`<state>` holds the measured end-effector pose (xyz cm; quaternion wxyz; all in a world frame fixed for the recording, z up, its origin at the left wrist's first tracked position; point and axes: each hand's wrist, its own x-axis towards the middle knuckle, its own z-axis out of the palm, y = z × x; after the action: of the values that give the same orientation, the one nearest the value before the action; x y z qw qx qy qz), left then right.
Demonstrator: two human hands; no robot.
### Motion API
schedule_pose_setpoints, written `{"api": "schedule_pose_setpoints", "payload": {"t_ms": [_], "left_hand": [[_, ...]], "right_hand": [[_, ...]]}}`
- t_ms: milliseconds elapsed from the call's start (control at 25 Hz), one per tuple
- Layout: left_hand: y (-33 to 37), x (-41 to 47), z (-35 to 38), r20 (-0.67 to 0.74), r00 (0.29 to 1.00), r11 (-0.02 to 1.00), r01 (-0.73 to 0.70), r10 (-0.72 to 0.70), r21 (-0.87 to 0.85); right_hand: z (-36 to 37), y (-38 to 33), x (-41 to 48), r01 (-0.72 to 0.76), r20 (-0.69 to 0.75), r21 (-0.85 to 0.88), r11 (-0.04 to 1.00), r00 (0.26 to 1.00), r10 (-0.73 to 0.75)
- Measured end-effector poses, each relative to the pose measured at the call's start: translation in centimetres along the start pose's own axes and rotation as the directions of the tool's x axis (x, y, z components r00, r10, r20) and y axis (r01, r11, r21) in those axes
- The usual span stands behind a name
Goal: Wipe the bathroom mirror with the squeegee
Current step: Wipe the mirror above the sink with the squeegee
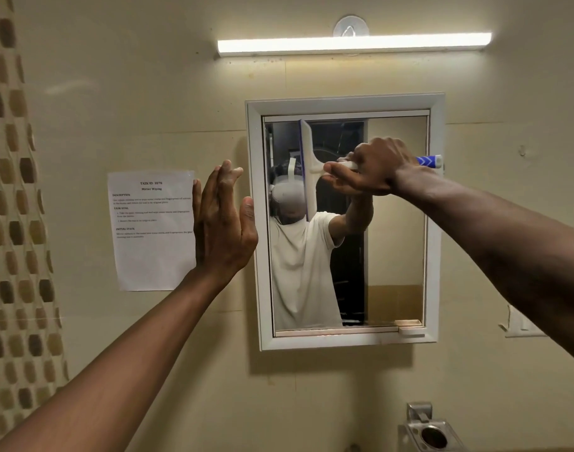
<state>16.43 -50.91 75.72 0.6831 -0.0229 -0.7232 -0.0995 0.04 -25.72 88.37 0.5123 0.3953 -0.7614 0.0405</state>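
Observation:
A small mirror [396,249] in a white frame [259,256] hangs on the beige wall. My right hand [373,168] is closed around the white and blue handle of a squeegee [308,158]. Its long blade stands vertical against the upper left part of the glass, and the blue handle end sticks out past my wrist toward the frame's right side. My left hand [222,223] is held up flat with fingers together, just left of the mirror frame, holding nothing. The glass reflects a person in a white shirt.
A printed task sheet [148,230] is taped to the wall left of my left hand. A lit tube lamp [354,44] runs above the mirror. A metal cup holder [432,432] sits below right, a patterned curtain [15,223] hangs at far left.

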Motion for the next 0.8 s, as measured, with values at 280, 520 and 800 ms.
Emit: {"api": "schedule_pose_setpoints", "payload": {"t_ms": [280, 520, 800], "left_hand": [[1.5, 0.1, -0.1, 0.005, 1.0, 1.0, -0.025, 0.025, -0.012], [2.2, 0.5, -0.5, 0.025, 0.999, 1.0, -0.02, 0.02, -0.01], [4.3, 0.2, 1.1, 0.052, 0.997, 0.997, -0.057, 0.06, -0.051]], "right_hand": [[-0.2, 2.6, -2.7, -0.066, 0.011, 0.003, 0.998, 0.998, 0.065], [-0.4, 4.6, -5.7, -0.2, 0.016, -0.003, 0.98, 0.98, 0.2], [-0.3, 6.6, -9.2, -0.392, -0.047, 0.051, 0.919, 0.918, 0.394]]}}
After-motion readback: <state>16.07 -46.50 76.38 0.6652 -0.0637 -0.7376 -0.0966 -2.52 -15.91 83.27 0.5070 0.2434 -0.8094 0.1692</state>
